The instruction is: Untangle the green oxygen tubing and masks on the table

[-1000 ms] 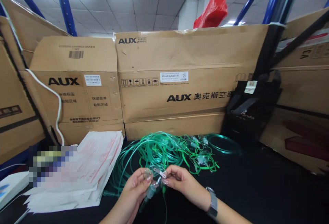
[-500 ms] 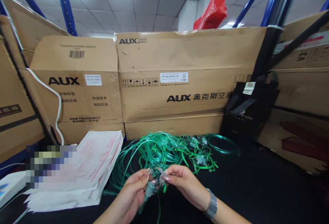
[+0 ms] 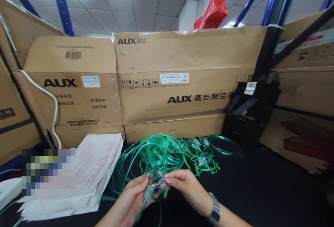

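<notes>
A clear oxygen mask (image 3: 156, 191) with a pale connector (image 3: 149, 193) and green tubing is held low in the middle of the head view. My left hand (image 3: 134, 194) is closed around its left side, by the connector. With thumb and fingers my right hand (image 3: 184, 185) pinches the small metal nose strip (image 3: 161, 175) at the mask's upper edge. Just beyond my hands lies a tangled heap of green tubing (image 3: 159, 150). Several more clear masks (image 3: 203, 161) with green straps sit at its right side. My fingers partly hide the held mask.
Stacked white printed bags (image 3: 104, 161) lie on the left of the black table (image 3: 235, 192). Cardboard boxes (image 3: 188, 56) stand along the back, a black bag (image 3: 247, 115) at the back right. A white cable (image 3: 56, 108) hangs at left. One tubing coil (image 3: 224, 145) lies at right.
The view has shifted slightly. The mask has turned a little in my hands, showing more of its clear shell. Both hands keep their hold.
</notes>
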Tool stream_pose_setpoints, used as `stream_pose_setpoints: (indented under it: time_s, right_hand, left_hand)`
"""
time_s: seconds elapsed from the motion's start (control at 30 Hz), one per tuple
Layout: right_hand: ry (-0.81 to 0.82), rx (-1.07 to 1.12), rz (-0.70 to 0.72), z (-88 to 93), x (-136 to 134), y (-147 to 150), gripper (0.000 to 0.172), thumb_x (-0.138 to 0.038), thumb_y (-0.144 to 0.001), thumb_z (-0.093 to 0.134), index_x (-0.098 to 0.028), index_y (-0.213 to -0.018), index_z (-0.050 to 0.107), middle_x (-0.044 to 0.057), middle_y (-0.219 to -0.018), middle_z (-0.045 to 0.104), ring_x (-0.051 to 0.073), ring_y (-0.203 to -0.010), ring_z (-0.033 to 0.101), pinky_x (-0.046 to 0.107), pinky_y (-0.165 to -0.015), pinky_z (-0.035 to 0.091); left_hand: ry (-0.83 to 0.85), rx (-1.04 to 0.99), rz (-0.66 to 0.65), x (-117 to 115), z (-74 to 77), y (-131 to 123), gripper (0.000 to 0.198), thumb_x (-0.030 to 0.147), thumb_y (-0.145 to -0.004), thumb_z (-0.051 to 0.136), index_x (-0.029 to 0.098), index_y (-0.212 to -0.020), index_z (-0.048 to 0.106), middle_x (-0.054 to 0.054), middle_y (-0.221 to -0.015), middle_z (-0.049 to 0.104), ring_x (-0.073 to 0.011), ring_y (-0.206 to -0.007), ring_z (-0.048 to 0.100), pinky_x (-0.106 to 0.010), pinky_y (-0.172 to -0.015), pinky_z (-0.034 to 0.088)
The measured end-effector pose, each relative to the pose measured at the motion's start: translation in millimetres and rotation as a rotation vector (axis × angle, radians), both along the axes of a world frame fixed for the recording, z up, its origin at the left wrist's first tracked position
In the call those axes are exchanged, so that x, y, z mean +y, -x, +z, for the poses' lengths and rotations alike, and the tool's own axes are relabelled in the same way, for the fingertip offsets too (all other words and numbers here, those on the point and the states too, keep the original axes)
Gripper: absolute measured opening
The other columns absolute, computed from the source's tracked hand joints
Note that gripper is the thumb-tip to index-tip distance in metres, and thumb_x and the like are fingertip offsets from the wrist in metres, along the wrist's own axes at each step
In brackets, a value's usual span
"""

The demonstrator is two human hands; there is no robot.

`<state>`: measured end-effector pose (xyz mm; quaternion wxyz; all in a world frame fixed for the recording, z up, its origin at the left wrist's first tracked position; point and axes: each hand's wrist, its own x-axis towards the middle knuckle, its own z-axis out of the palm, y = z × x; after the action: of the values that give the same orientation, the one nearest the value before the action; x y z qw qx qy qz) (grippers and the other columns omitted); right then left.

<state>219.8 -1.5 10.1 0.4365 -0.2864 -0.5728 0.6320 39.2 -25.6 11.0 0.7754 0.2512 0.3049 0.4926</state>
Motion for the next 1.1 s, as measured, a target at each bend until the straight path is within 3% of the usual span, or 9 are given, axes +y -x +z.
stream_pose_setpoints:
  time_s: [0.17, 0.43, 0.67, 0.77, 0.83, 0.93, 1.0, 1.1]
  right_hand:
    - [0.003, 0.009, -0.037, -1.4, 0.2, 1.4, 0.020, -0.036, -0.067, 0.069, -0.016, -0.068, 0.072, 0.001, -0.061, 0.065, 0.012, -0.059, 0.054, 0.025, -0.064, 0.042]
    - [-0.048, -0.069, -0.052, -3.3, 1.4, -0.9, 0.022, -0.039, -0.068, 0.067, -0.017, -0.069, 0.072, 0.001, -0.066, 0.068, 0.013, -0.063, 0.057, 0.027, -0.068, 0.044]
    - [0.020, 0.034, 0.025, 0.0, -1.2, -0.1, 0.021, -0.034, -0.070, 0.067, -0.014, -0.067, 0.071, 0.002, -0.063, 0.065, 0.012, -0.061, 0.054, 0.026, -0.067, 0.042]
    - [-0.003, -0.026, 0.039, 0.6, 3.2, -3.7, 0.022, -0.036, -0.071, 0.066, -0.014, -0.074, 0.071, 0.002, -0.068, 0.065, 0.013, -0.066, 0.056, 0.030, -0.071, 0.044]
    - [-0.064, -0.094, -0.004, -0.7, 7.6, -6.3, 0.027, -0.035, -0.069, 0.068, -0.017, -0.089, 0.068, 0.003, -0.079, 0.065, 0.015, -0.075, 0.057, 0.032, -0.076, 0.044]
    - [-0.252, -0.197, -0.207, -2.5, 10.4, -8.4, 0.040, -0.033, -0.070, 0.067, -0.022, -0.107, 0.058, 0.004, -0.096, 0.059, 0.017, -0.089, 0.054, 0.033, -0.081, 0.044]
    - [-0.414, -0.290, -0.339, -2.0, 7.7, -8.4, 0.030, -0.031, -0.076, 0.061, -0.022, -0.105, 0.056, 0.005, -0.095, 0.056, 0.017, -0.088, 0.053, 0.033, -0.081, 0.044]
    - [-0.616, -0.432, -0.345, 0.8, -0.7, -7.5, 0.014, -0.025, -0.083, 0.052, -0.021, -0.095, 0.058, 0.004, -0.090, 0.053, 0.016, -0.084, 0.052, 0.032, -0.080, 0.043]
  left_hand:
    - [-0.122, -0.004, -0.057, 1.0, 2.1, 1.1, 0.018, 0.017, -0.065, 0.072, 0.011, -0.081, 0.068, -0.007, -0.074, 0.070, -0.0178, -0.073, 0.065, -0.027, -0.072, 0.045]
    - [-0.149, 0.089, 0.023, 5.6, 1.7, 2.4, 0.018, 0.018, -0.059, 0.076, 0.012, -0.074, 0.068, -0.003, -0.070, 0.067, -0.0122, -0.065, 0.059, -0.023, -0.068, 0.042]
    - [-0.171, 0.072, -0.037, 3.9, 1.5, 3.4, 0.018, 0.019, -0.064, 0.073, 0.012, -0.079, 0.067, -0.004, -0.069, 0.066, -0.0153, -0.068, 0.061, -0.026, -0.070, 0.043]
    - [-0.209, 0.104, -0.026, 2.8, 0.4, 3.5, 0.019, 0.020, -0.066, 0.072, 0.014, -0.082, 0.066, -0.005, -0.076, 0.066, -0.0151, -0.073, 0.060, -0.026, -0.072, 0.042]
    - [-0.245, 0.169, 0.018, 2.5, -1.1, 2.3, 0.018, 0.022, -0.065, 0.073, 0.015, -0.080, 0.064, -0.003, -0.077, 0.066, -0.0138, -0.073, 0.059, -0.023, -0.068, 0.041]
    - [-0.300, 0.279, 0.083, 4.0, -5.6, 0.0, 0.020, 0.024, -0.062, 0.074, 0.016, -0.077, 0.064, -0.002, -0.074, 0.065, -0.0124, -0.069, 0.057, -0.021, -0.065, 0.040]
    - [-0.316, 0.332, 0.094, 6.4, -9.9, -0.6, 0.026, 0.023, -0.059, 0.077, 0.016, -0.081, 0.065, -0.001, -0.069, 0.065, -0.0126, -0.066, 0.057, -0.023, -0.066, 0.041]
    - [-0.334, 0.394, 0.075, 10.5, -16.1, 0.4, 0.032, 0.022, -0.057, 0.078, 0.015, -0.086, 0.067, -0.001, -0.066, 0.064, -0.0132, -0.065, 0.056, -0.025, -0.066, 0.041]
